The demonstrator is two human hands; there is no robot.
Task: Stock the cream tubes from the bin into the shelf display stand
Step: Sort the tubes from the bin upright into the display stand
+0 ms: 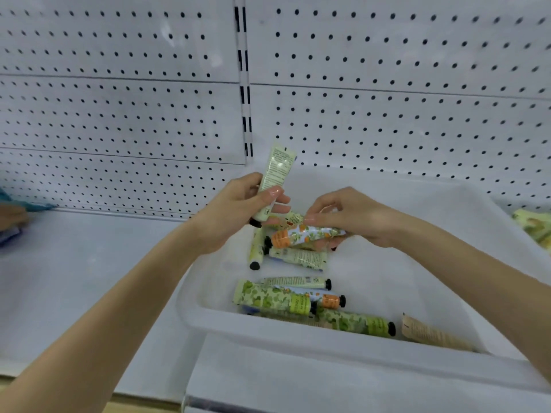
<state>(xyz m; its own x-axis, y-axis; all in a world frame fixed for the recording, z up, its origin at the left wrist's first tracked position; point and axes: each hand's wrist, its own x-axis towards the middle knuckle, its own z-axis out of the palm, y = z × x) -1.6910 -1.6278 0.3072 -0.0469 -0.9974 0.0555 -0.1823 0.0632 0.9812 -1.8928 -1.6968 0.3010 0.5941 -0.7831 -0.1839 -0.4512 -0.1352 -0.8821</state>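
A white plastic bin (298, 329) sits on the white shelf and holds several cream tubes (274, 298) with green, orange and beige prints and black caps. My left hand (238, 210) is over the bin's far left corner, holding a pale green tube (275, 174) upright with its black cap pointing down. My right hand (354, 217) is just right of it, fingers closed on an orange-and-blue printed tube (304, 236) lying crosswise above the other tubes. No display stand is in view.
The white shelf board (89, 278) spreads out left of the bin. White pegboard (119, 114) forms the back wall. Another person's hand with something blue (12, 222) shows at the far left edge. Yellow-green packaging (533, 228) lies at the right edge.
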